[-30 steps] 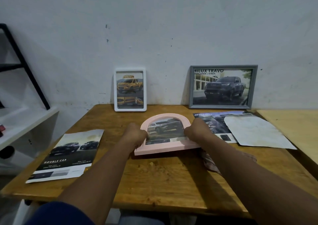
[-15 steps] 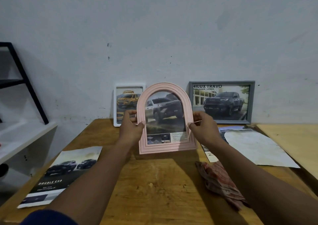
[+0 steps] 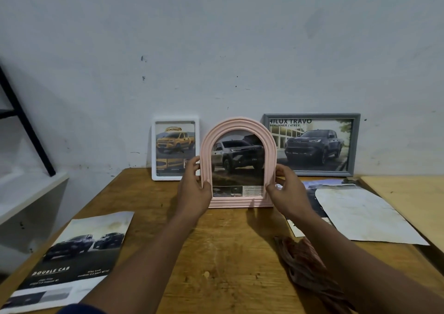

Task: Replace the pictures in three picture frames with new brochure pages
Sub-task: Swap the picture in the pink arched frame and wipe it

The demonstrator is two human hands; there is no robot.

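Wooden table [image 3: 228, 253] by a white wall: white frame [image 3: 153, 150] and grey frame [image 3: 312, 116] lean there, both filled. Pink frame [image 3: 240, 202], also filled, is upright between them, left hand [image 3: 194, 188] and right hand [image 3: 286, 188] pinching its sides. Likely only set-down left; spare pages [image 3: 79, 248] lie about.

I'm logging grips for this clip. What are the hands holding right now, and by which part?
The pink arched frame, held upright by its straight sides: the left hand grips the left side, the right hand the right side.
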